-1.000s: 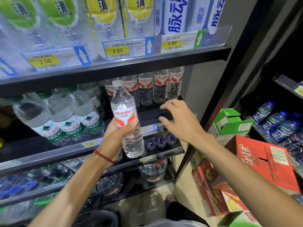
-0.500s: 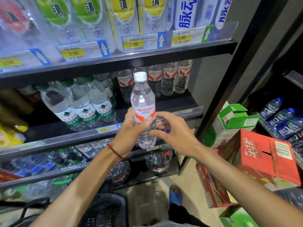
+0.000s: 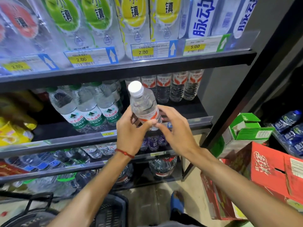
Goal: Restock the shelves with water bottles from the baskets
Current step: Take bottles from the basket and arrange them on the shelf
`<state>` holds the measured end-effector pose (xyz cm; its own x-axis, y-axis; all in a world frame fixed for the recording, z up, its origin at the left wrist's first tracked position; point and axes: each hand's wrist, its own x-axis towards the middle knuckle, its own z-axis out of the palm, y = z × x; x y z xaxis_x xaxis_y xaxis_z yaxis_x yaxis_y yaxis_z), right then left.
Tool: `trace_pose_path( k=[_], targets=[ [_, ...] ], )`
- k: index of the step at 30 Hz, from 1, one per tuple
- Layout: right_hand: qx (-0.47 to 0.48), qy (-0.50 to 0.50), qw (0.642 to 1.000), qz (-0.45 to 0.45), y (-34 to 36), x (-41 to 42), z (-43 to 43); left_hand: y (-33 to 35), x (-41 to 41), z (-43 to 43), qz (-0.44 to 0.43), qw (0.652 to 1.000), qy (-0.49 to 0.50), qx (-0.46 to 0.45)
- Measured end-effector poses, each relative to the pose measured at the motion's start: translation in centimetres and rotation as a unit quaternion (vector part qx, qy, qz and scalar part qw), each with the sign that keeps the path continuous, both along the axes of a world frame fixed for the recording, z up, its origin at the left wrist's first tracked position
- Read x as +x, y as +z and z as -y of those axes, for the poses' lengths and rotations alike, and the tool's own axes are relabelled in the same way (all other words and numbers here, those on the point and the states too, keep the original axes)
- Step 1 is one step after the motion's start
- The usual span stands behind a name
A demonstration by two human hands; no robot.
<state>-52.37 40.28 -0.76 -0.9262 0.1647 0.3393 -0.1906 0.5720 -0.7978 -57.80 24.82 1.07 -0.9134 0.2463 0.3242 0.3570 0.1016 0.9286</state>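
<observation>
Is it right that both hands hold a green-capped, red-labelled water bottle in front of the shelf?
No. The cap is white, not green. The head view shows the left hand and right hand holding a white-capped, red-labelled water bottle in front of the shelf.

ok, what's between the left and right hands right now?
The water bottle, cap tilted left: the left hand grips its lower body, and the right hand curls round the other side. Head view.

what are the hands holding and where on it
A white-capped water bottle, held by its lower body at the red label: the left hand grips it and the right hand curls its fingers round the same part.
</observation>
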Motion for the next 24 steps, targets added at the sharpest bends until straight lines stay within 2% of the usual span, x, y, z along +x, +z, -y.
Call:
trace_pose_path(
  k=[2,3,6,8,12,15,24],
  targets=[
    [0.032,0.047,0.998,0.025,0.3,-0.7,-0.9,-0.5,-0.9,0.2,-0.014,1.000,0.009,-0.009],
    [0.081,0.057,0.994,0.035,0.4,-1.1,-1.5,-0.7,-1.5,0.2,-0.022,1.000,0.015,-0.013],
    [0.297,0.012,0.954,0.050,0.9,-2.2,-3.2,-1.4,-3.5,0.4,-0.043,0.999,0.016,-0.018],
    [0.361,-0.024,0.930,0.069,1.2,-2.6,-3.7,-1.8,-4.5,0.3,-0.061,0.997,0.022,-0.037],
    [0.412,-0.056,0.908,0.053,1.0,-3.3,-4.0,-3.4,-6.8,0.0,-0.025,0.998,0.044,-0.046],
    [0.427,-0.061,0.898,0.083,0.6,-3.8,-4.0,-4.8,-8.4,-0.5,0.011,0.995,0.074,-0.071],
    [0.421,-0.049,0.900,0.100,-0.2,-4.4,-4.1,-5.6,-11.2,-1.5,0.053,0.981,0.155,-0.107]
  ],
)
